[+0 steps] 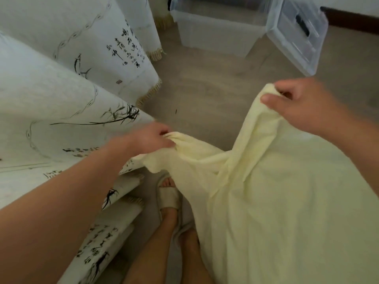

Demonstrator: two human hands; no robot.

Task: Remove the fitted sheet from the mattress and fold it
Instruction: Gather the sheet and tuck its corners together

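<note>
The pale yellow fitted sheet (272, 191) hangs in front of me, filling the lower right of the view and draping down past my legs. My left hand (149, 140) pinches a bunched edge of it at the centre left. Farther out and higher on the right, my right hand (303, 105) grips another gathered edge. The sheet sags loosely between the two hands. No mattress is visible in this view.
White curtains (67, 83) with black ink calligraphy and tasselled hems hang along the left. Two clear plastic storage boxes (217, 31) stand on the wood floor (205, 89) at the far side. My sandalled foot (169, 198) shows below the sheet.
</note>
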